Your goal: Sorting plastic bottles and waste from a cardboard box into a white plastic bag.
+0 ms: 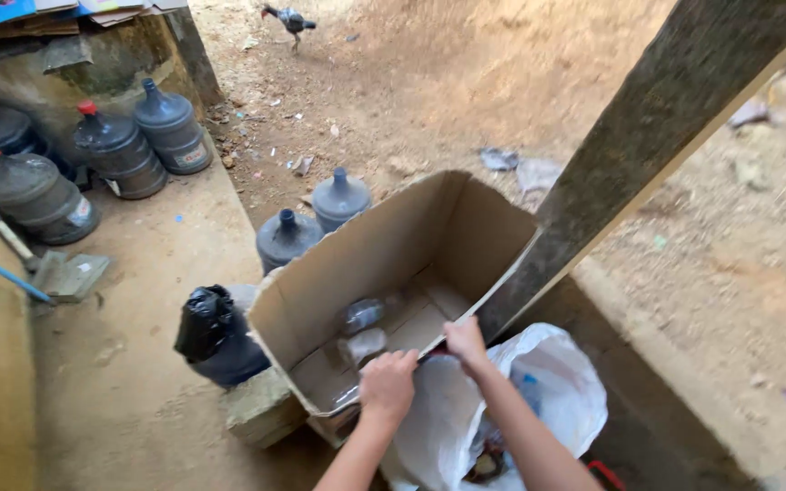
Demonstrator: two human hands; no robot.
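A large open cardboard box (384, 245) stands on the ground with a few clear plastic bottles (362, 329) lying on its bottom. Both hands rest on its near edge. My left hand (387, 385) grips the box's near rim with fingers curled over it. My right hand (466, 344) grasps the near rim closer to the right corner, beside a wooden post. Just below the hands lies a white plastic bag (548, 391) with some items inside.
A slanted wooden post (648, 136) leans past the box's right side. Two blue water jugs (311, 223) stand behind the box, three more (120, 155) at the left wall. A black bag (206, 318) covers a jug left of the box. A chicken (290, 20) walks far away.
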